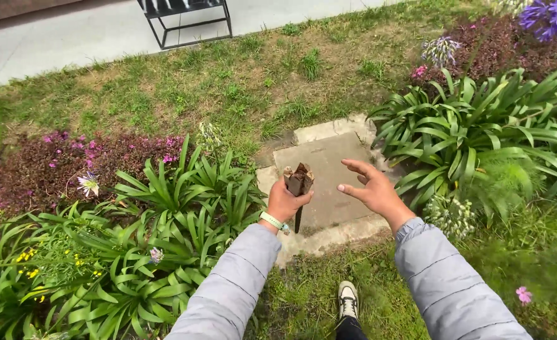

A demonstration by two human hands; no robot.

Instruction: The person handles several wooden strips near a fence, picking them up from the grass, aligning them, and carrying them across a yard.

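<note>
A dark brown wooden tool handle is clamped in the grip of the left hand, its thin shaft hanging down below the fist over a grey stone slab. The right hand is held just beside it, fingers spread apart and touching nothing. The slab is flanked by green strap-leaved plants, and a white shoe is seen on the grass below.

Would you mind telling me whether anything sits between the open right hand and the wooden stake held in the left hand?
Nothing visible does. The left hand grips the wooden stake, and the right hand is open beside it; between them only the concrete slab shows, lower down.
</note>
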